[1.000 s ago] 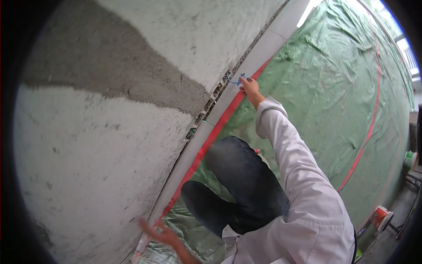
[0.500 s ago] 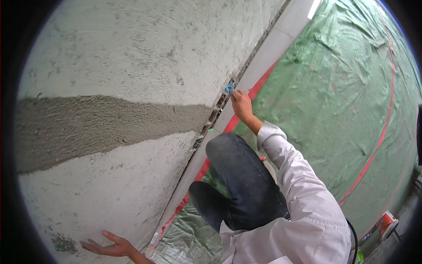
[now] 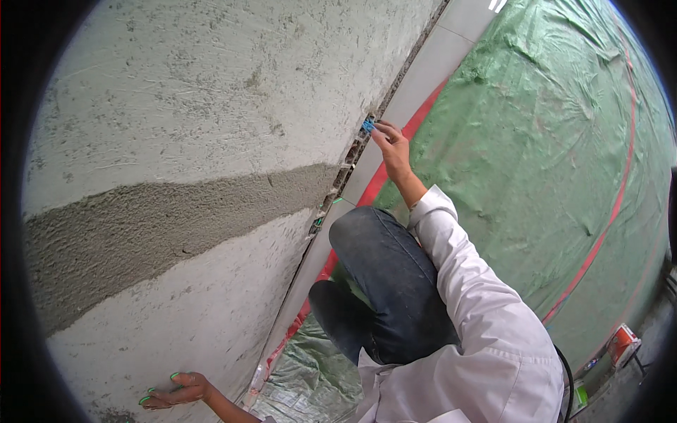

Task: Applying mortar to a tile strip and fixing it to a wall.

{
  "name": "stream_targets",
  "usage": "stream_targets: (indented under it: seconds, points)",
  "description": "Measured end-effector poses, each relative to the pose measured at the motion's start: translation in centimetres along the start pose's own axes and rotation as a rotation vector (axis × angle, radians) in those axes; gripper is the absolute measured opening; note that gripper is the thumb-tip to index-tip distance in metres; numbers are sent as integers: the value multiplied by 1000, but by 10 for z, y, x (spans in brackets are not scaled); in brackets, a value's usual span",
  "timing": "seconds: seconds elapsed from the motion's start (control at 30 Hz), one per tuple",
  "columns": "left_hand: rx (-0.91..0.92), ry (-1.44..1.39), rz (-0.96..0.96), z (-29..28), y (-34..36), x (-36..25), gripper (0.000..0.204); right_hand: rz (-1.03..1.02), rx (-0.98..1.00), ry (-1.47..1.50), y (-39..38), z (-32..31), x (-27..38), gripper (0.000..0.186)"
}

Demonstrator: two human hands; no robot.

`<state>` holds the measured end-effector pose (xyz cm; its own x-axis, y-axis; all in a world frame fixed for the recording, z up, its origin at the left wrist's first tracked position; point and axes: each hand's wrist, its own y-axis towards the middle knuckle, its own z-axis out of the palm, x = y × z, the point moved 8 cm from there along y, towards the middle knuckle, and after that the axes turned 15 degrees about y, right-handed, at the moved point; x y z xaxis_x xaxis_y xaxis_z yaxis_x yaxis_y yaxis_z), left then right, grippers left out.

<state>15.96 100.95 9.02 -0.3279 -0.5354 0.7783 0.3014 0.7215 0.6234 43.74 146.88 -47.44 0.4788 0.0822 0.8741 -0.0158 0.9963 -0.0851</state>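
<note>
My right hand pinches small blue looped wires at a narrow, broken channel along the base of the wall. The channel runs diagonally beside a strip of pale tiles, with bits of green wire lower down it. My left hand is open at the lower left against or just in front of the wall, fingers apart, with bright green marks or light on its fingertips. A rough band of grey mortar crosses the white wall. My bent, dark-trousered knee is just below my right hand.
A wrinkled green protective sheet covers the floor to my right, edged and crossed by red tape. A red and white bucket and a small green item stand at the lower right, beside bare grey floor.
My left hand has risen from beside the tile strip onto the wall area, further left. My right hand has turned, with the blue wires now bunched at the channel. The view has shifted.
</note>
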Motion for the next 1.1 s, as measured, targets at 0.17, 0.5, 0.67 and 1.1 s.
stream_targets:
  seconds: [0.17,0.5,0.67,1.1]
  points:
    - [-2,16,2,2,1,2,60,40,-202,-86,-9,-26,-8,47]
    - [-21,19,19,3,-7,9,61,320,-319,346,-18,13,-61,40]
    - [1,21,127,-21,29,-31,61,5,-406,-382,-15,10,-42,35]
    - [-14,6,-28,0,-9,12,58,45,243,-1009,-113,-73,-46,33]
